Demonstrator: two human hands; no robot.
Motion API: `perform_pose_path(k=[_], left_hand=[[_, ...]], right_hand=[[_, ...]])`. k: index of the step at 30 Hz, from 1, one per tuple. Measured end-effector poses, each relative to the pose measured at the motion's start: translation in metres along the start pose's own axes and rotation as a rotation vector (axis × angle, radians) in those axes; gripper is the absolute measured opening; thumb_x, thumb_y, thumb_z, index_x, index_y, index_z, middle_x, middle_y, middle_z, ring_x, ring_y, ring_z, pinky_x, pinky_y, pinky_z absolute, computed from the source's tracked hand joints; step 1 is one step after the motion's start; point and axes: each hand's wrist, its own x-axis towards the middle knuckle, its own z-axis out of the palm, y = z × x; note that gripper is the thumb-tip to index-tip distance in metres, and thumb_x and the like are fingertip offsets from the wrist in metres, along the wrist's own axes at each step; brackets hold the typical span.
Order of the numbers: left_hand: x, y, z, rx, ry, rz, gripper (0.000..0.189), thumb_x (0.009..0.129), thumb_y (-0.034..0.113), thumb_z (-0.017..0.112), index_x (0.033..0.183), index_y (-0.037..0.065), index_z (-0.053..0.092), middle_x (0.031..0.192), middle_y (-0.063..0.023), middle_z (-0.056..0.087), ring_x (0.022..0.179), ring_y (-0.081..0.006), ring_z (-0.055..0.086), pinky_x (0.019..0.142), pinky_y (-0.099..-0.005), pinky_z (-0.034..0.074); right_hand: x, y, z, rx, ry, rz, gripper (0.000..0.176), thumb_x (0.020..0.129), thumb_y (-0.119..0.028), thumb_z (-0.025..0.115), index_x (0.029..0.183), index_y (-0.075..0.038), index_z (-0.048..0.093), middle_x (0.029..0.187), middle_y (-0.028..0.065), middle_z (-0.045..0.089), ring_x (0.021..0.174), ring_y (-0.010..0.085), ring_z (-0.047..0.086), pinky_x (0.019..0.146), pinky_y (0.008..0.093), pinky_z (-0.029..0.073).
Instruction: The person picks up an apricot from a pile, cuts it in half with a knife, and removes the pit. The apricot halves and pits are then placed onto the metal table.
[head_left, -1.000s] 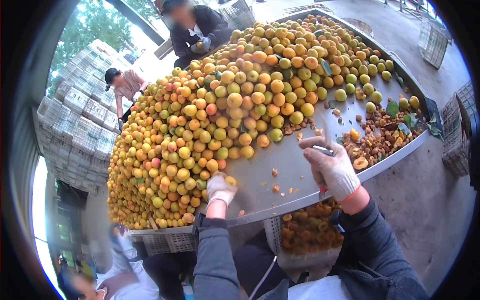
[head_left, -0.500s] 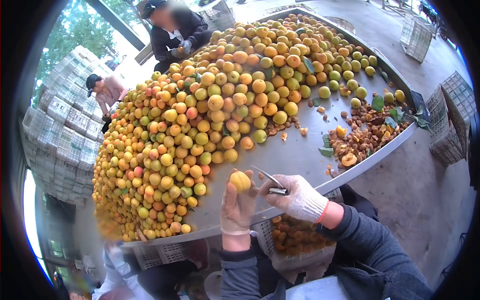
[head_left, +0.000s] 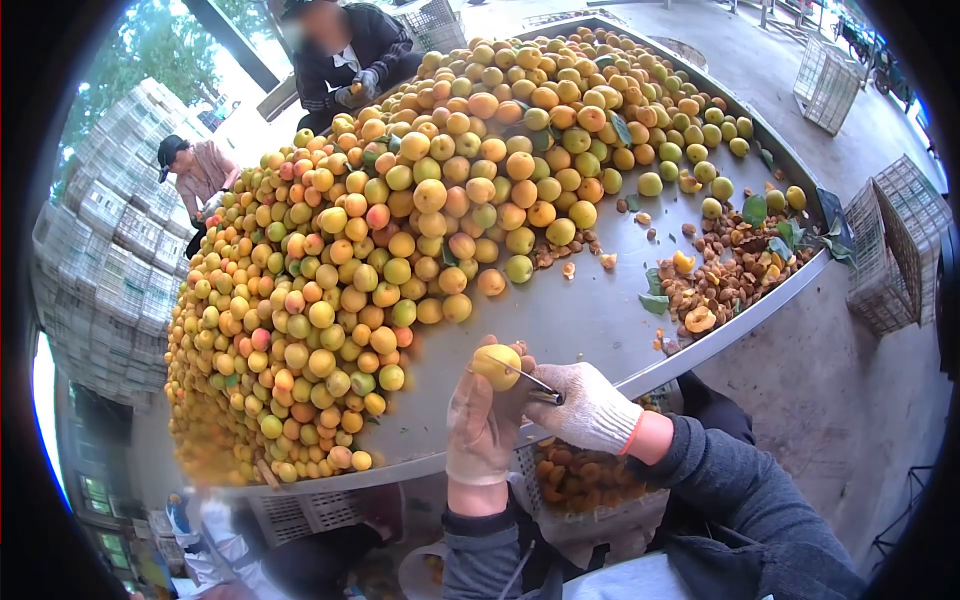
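Observation:
My left hand [head_left: 480,430], in a thin pale glove, holds a yellow apricot [head_left: 492,368] upright between its fingers above the near edge of the metal table [head_left: 590,325]. In a white knitted glove, my right hand [head_left: 590,408] is closed around a small knife [head_left: 546,397]. Its thin blade reaches left and lies against the apricot. The two hands are close together, and the left fingertips are partly hidden behind the fruit. A large heap of apricots [head_left: 330,280] covers the left and far parts of the table.
Brown pits with fruit scraps and leaves [head_left: 735,265] lie at the table's right corner. Below the near edge stands a crate [head_left: 600,520] of split apricots. Two people, one at the far side [head_left: 350,60] and one at left [head_left: 195,175], work nearby. Stacked crates [head_left: 110,270] stand behind.
My right hand has brought the knife to the apricot, its blade now touching the fruit. My left hand has turned the apricot slightly. The view has shifted a little.

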Motion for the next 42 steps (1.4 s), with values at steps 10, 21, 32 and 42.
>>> perform_pose_path(k=[10, 21, 32, 42], left_hand=[[-0.009, 0.006, 0.002, 0.201, 0.022, 0.059, 0.047, 0.093, 0.023, 0.061, 0.130, -0.003, 0.048, 0.117, -0.0166, 0.059, 0.105, -0.0259, 0.060, 0.099, -0.0378, 0.044], [-0.014, -0.003, 0.012, 0.786, 0.037, 0.251, 0.051, 0.086, 0.011, 0.070, 0.130, -0.005, 0.048, 0.116, -0.0112, 0.060, 0.107, -0.0166, 0.057, 0.095, -0.0292, 0.046], [-0.012, 0.008, 0.017, 1.607, -0.088, 0.548, 0.058, 0.076, 0.032, 0.080, 0.118, -0.002, 0.058, 0.102, -0.0074, 0.065, 0.088, -0.0198, 0.062, 0.080, -0.0293, 0.051], [-0.007, -0.021, 0.003, 0.944, -0.035, 0.324, 0.047, 0.090, 0.042, 0.062, 0.117, 0.003, 0.057, 0.105, -0.0145, 0.065, 0.097, -0.0238, 0.065, 0.087, -0.0326, 0.052]], right_hand=[[0.005, 0.011, 0.005, -0.129, -0.076, 0.019, 0.027, 0.081, -0.010, 0.063, 0.107, -0.002, 0.063, 0.083, 0.0163, 0.068, 0.075, 0.0268, 0.067, 0.071, 0.0345, 0.052], [0.010, 0.017, 0.011, -0.087, -0.148, 0.131, 0.019, 0.078, -0.008, 0.062, 0.096, -0.004, 0.067, 0.075, 0.0179, 0.066, 0.067, 0.0333, 0.065, 0.065, 0.0366, 0.051], [0.004, 0.013, 0.001, -0.255, -0.163, -0.002, 0.027, 0.076, -0.015, 0.071, 0.100, -0.005, 0.065, 0.081, 0.0161, 0.067, 0.074, 0.0326, 0.065, 0.069, 0.0356, 0.051], [-0.007, 0.013, 0.009, -0.323, 0.025, -0.016, 0.021, 0.074, -0.011, 0.067, 0.094, -0.006, 0.067, 0.074, 0.0159, 0.066, 0.068, 0.0343, 0.065, 0.062, 0.0376, 0.051]])
